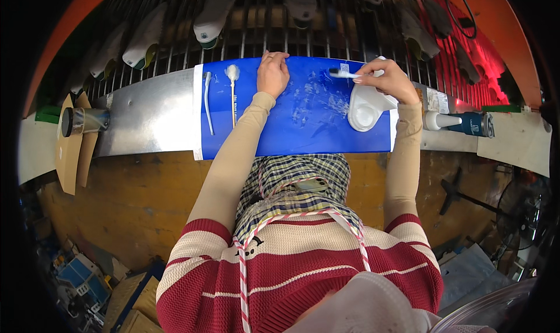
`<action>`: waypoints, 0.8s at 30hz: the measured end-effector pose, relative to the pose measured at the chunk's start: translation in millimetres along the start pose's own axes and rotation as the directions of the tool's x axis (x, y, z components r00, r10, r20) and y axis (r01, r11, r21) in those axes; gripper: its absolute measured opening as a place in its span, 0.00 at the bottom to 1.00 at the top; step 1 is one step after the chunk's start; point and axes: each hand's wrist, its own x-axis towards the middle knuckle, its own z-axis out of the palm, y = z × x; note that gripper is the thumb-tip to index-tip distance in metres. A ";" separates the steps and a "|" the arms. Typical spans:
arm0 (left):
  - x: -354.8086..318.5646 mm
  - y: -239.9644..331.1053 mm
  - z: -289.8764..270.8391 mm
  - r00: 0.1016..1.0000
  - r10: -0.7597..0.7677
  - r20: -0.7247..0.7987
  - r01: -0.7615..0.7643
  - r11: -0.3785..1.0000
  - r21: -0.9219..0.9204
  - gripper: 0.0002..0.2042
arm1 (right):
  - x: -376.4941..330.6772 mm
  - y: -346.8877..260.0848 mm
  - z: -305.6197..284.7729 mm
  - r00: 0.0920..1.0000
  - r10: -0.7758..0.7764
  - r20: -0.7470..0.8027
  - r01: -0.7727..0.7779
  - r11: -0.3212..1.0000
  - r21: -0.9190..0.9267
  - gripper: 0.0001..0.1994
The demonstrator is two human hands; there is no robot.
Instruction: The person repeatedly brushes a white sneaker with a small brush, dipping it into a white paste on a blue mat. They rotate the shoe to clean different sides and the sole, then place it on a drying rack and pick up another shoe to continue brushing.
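Note:
In my right hand (388, 81) is a small brush (344, 74) with a white handle and dark bristles, pinched between thumb and fingers. Its head points left, over the far right part of a blue mat (245, 136). Just below that hand stands a white plastic container (365, 116) with a round hollow, partly covered by the hand. My left hand (273, 75) rests at the mat's far edge, fingers loosely bent and nothing visible in them. To its left lie a swab-like stick (233, 94) with a fluffy white tip and a thin white brush-like tool (207, 102).
Beyond the mat runs a rack of metal rollers (251, 44) carrying several pale shoes (213, 18). A white-nozzled bottle (443, 121) and a dark teal can (478, 124) lie at right. At left are a clear jar with a black lid (87, 122) and cardboard (67, 152).

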 end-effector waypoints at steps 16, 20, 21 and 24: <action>0.7 -0.9 -0.8 1.000 0.012 0.007 -0.012 1.000 0.011 0.08 | 47.4 -22.7 79.5 0.977 -0.019 -0.211 -0.127 0.746 -0.654 0.09; 0.9 -0.9 -1.9 1.000 0.009 0.011 -0.009 1.000 0.028 0.08 | 90.9 -49.4 72.8 1.000 -0.026 -0.010 0.006 0.553 -0.833 0.13; 0.8 -0.6 -2.1 1.000 0.007 0.010 -0.007 1.000 0.028 0.08 | 100.2 -55.4 73.8 0.999 0.001 0.041 0.035 0.527 -0.849 0.12; 0.9 0.2 -3.1 1.000 0.007 0.015 -0.008 0.999 0.032 0.08 | 122.1 -72.8 80.7 0.982 0.049 0.181 0.142 0.438 -0.888 0.11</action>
